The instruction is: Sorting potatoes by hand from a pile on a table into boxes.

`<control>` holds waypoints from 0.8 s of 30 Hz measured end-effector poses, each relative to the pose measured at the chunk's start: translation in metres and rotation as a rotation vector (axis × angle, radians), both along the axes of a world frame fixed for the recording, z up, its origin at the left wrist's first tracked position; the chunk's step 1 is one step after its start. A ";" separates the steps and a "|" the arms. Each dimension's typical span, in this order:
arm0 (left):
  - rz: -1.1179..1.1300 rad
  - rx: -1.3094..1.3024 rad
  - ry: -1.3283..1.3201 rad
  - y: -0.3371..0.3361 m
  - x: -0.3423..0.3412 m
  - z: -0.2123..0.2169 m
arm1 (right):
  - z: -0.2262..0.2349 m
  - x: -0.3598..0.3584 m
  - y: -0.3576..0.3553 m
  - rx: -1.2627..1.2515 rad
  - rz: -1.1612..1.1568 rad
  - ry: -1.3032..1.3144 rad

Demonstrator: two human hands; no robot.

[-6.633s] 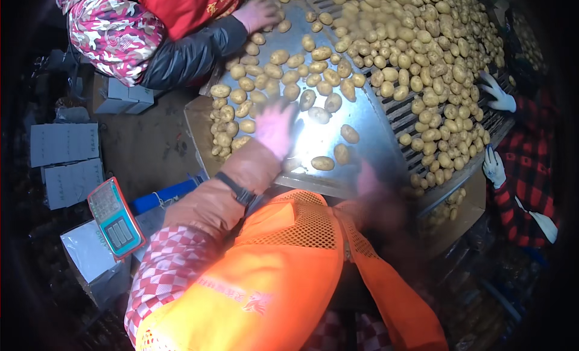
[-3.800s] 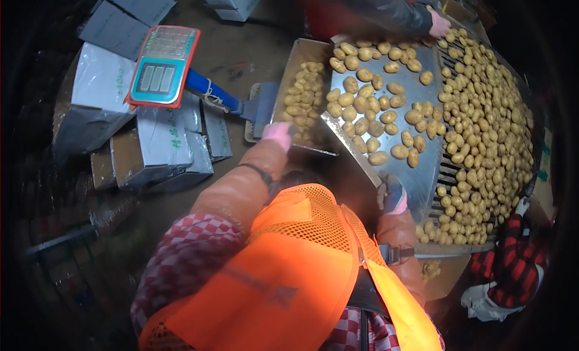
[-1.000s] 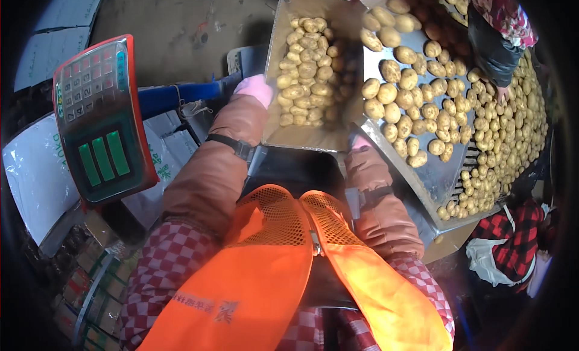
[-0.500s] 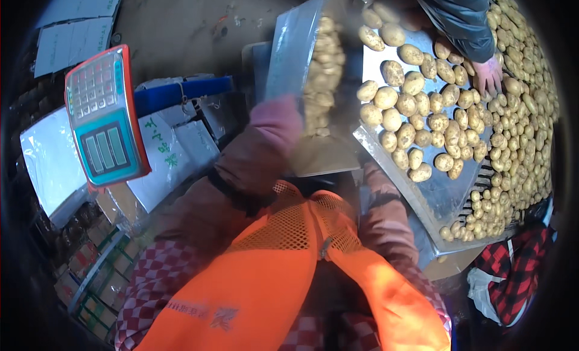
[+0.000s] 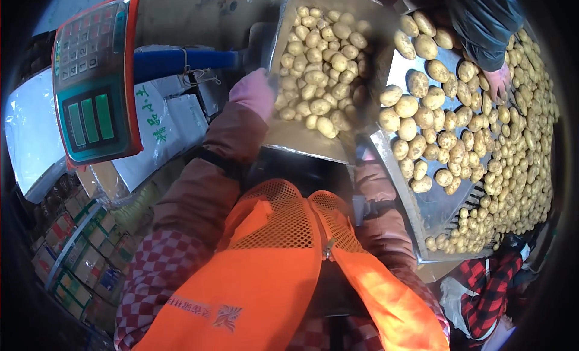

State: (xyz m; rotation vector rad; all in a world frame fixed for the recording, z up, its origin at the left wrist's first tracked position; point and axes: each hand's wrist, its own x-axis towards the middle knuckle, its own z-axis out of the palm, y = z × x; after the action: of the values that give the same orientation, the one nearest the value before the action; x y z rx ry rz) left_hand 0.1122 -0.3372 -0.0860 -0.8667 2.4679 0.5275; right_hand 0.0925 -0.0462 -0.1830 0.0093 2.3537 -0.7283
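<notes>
A cardboard box (image 5: pixel 301 143) full of small yellow potatoes (image 5: pixel 322 67) stands in front of me, its open top toward me. My left hand (image 5: pixel 256 92), in a pink glove, is closed at the box's left wall, its fingertips partly out of sight. Of my right hand (image 5: pixel 365 152) only a little pink glove shows, at the box's near right corner beside the metal table; its fingers are hidden. Larger potatoes (image 5: pixel 446 127) lie on the metal sorting table (image 5: pixel 431 212) to the right.
A red-framed weighing scale display (image 5: pixel 93 91) rises on the left, with a blue bar (image 5: pixel 175 64) behind. White cartons (image 5: pixel 160 134) lie below it. A co-worker's gloved hand (image 5: pixel 499 82) touches the potato heap (image 5: pixel 528 146) on the right. Red-and-black checked cloth (image 5: pixel 491 284) lies lower right.
The box was tilted and blurred, showing a narrow strip of potatoes; now it lies flatter with its contents in full view. My left hand has moved left and up with it.
</notes>
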 end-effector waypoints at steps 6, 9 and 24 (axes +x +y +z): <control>-0.047 -0.141 0.221 -0.004 0.031 -0.009 | -0.003 -0.008 -0.009 0.040 0.037 0.007; -0.282 -0.325 0.675 0.008 0.041 -0.002 | -0.003 -0.009 -0.010 0.046 0.035 0.013; -0.297 0.442 -0.205 0.151 0.021 -0.102 | 0.000 0.018 -0.003 0.001 0.006 0.025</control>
State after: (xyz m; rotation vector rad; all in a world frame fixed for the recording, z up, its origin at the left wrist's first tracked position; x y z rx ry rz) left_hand 0.1328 -0.1861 -0.1881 -0.3512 2.1213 0.7902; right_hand 0.1108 -0.0490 -0.1828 -0.0066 2.3771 -0.7289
